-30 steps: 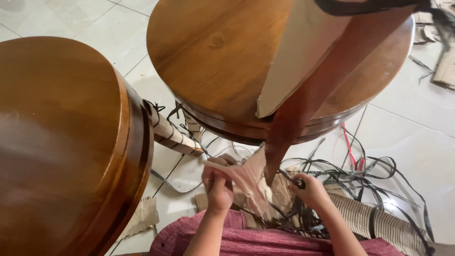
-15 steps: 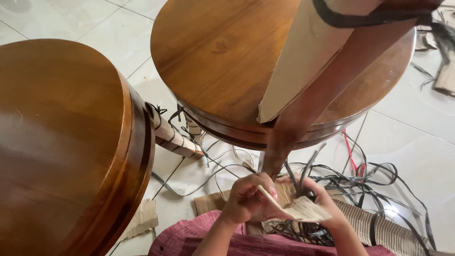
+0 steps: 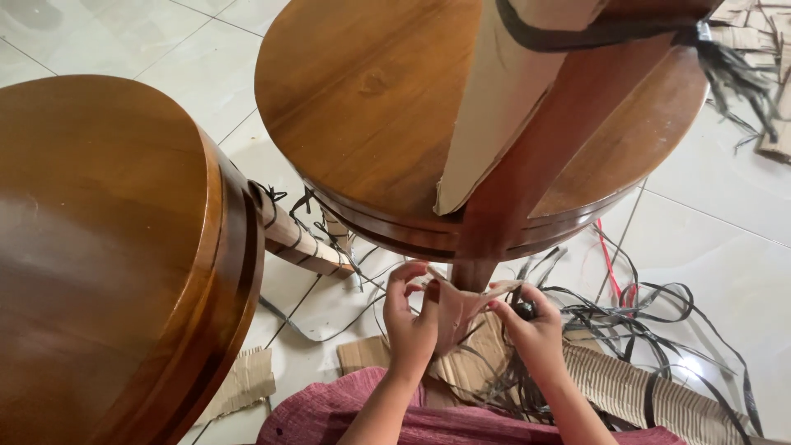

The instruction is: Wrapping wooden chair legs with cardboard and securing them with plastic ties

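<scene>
Both hands are working just below the round wooden table (image 3: 371, 107). The left hand (image 3: 409, 317) and right hand (image 3: 535, 330) are each pinching an edge of a brown cardboard piece (image 3: 457, 309), their grip clenched on it, holding it beside the table's leg (image 3: 486, 239), above black straps (image 3: 651, 321) on the floor.

cardboard strip (image 3: 458, 306) | brown, creased | draped against wooden leg (image 3: 527, 194) base

A round wooden tabletop (image 3: 107, 247) fills the left. Black plastic straps (image 3: 659, 317) tangle on the white tiled floor (image 3: 725, 247) beside corrugated cardboard scraps (image 3: 239, 383).
</scene>
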